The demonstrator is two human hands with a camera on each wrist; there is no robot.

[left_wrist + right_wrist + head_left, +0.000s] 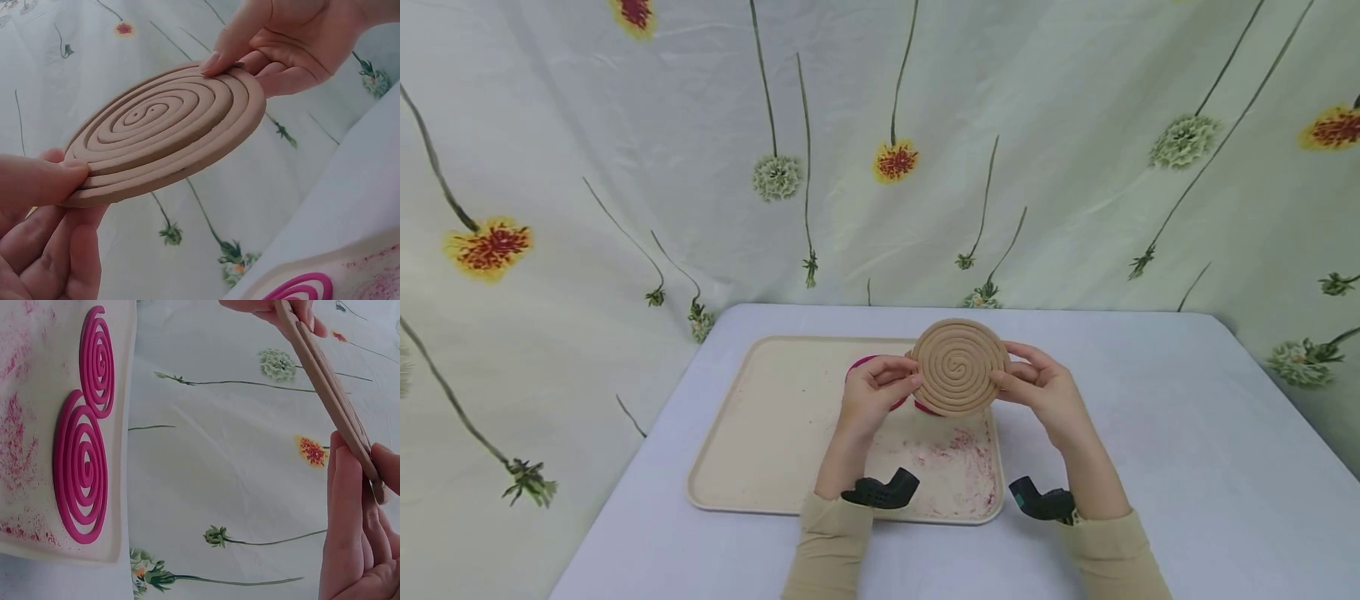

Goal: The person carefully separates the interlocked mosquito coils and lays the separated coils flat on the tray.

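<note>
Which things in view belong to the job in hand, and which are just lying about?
Likely in the job:
brown spiral disc, held up by opposite edges

Likely just lying about:
two pink spirals, untouched
cream tray beneath them, smeared pink

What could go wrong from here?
Left hand and right hand pinch the brown coil only near its edge, so it might slip. Uneven pressure could crack or separate its closely packed turns. If dropped toward the tray, it might hit the pink coils there.
</note>
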